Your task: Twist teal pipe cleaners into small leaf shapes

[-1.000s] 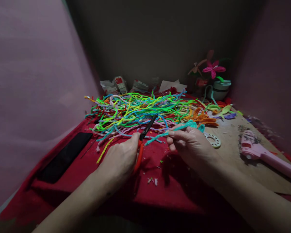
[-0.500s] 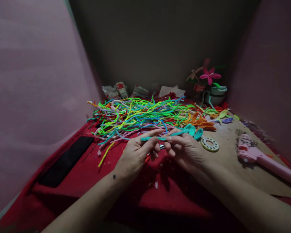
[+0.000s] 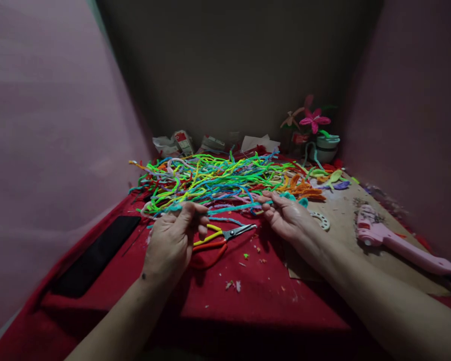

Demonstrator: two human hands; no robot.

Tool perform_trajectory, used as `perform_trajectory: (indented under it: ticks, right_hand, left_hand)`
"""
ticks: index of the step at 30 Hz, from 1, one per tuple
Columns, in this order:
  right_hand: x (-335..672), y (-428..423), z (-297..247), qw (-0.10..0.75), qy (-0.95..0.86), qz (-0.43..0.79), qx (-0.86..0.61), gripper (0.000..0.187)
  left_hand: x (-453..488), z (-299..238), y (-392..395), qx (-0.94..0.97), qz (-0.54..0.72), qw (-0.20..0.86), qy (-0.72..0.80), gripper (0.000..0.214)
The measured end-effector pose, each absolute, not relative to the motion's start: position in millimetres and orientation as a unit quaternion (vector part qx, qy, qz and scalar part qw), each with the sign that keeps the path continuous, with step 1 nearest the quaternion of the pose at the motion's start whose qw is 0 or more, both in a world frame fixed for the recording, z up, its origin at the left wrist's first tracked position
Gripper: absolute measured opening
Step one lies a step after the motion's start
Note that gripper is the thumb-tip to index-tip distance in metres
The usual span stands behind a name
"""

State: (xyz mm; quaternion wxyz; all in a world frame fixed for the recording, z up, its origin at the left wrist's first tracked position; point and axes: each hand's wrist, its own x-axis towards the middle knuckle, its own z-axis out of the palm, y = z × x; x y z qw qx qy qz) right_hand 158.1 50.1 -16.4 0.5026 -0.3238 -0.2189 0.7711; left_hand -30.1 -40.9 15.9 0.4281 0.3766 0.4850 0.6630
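Because the light was poor and both hands curled inward, the fingertips were hard to make out where they met the teal pipe cleaner [image 3: 231,207]. The left hand [image 3: 172,235] was closed on the pipe cleaner's left end, thumb and fingers pinched tight with a little tuft poking out above the knuckles. The right hand [image 3: 285,218] was closed on the other end, palm turned up. Past that hand lay some teal loops, which seemed to belong to the same piece, though the hand hid the join. It also covered most of a white ring [image 3: 322,219] on the cardboard sheet [image 3: 361,260].

The pipe cleaner was held just above the red cloth [image 3: 248,296], along the near edge of the pile of pipe cleaners [image 3: 218,175]. Its long axis ran almost level from left to right, drawn fairly straight between the two hands, the right end a touch farther from the person.

Below it the scissors [image 3: 233,233] lay flat on the cloth, blades pointing right, their orange handle partly lost in the left hand's shadow. A black phone [image 3: 97,253] lay well to the left. The pink glue gun [image 3: 391,241] ran out of sight at the right.
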Motion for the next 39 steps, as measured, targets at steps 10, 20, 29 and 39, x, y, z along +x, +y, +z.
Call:
perform_trajectory:
  ticks: [10, 20, 29, 39]
  right_hand:
    - [146.4, 20.4, -8.4, 0.480, -0.326, 0.792, -0.191, 0.011]
    - [146.5, 16.9, -5.1, 0.483, -0.320, 0.789, -0.207, 0.011]
    - [141.3, 4.7, -13.7, 0.411, -0.466, 0.733, -0.276, 0.021]
    - [141.4, 5.5, -15.8, 0.376, -0.507, 0.706, -0.320, 0.021]
  left_hand:
    - [-33.2, 8.4, -33.0, 0.332, 0.694, 0.462, 0.440, 0.027]
    - [-33.5, 10.8, -28.1, 0.321, 0.650, 0.537, 0.431, 0.021]
    - [-17.0, 26.3, -1.2, 0.421, 0.577, 0.576, 0.396, 0.020]
    - [-8.5, 21.2, 3.7, 0.435, 0.551, 0.565, 0.433, 0.023]
